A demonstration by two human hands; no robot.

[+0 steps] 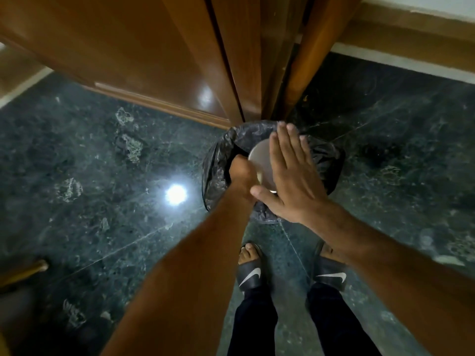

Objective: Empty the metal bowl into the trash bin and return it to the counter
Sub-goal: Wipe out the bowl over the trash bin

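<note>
The metal bowl is turned bottom-up over the trash bin, which is lined with a black plastic bag and stands on the floor by a wooden door. My left hand grips the bowl's rim from the left side. My right hand lies flat, fingers stretched and together, against the bowl's upturned bottom. Most of the bowl is hidden under my right hand. What is inside the bin cannot be seen.
A wooden door and its frame rise just behind the bin. The floor is dark green polished stone with a lamp's glare. My feet in black slides stand just in front of the bin.
</note>
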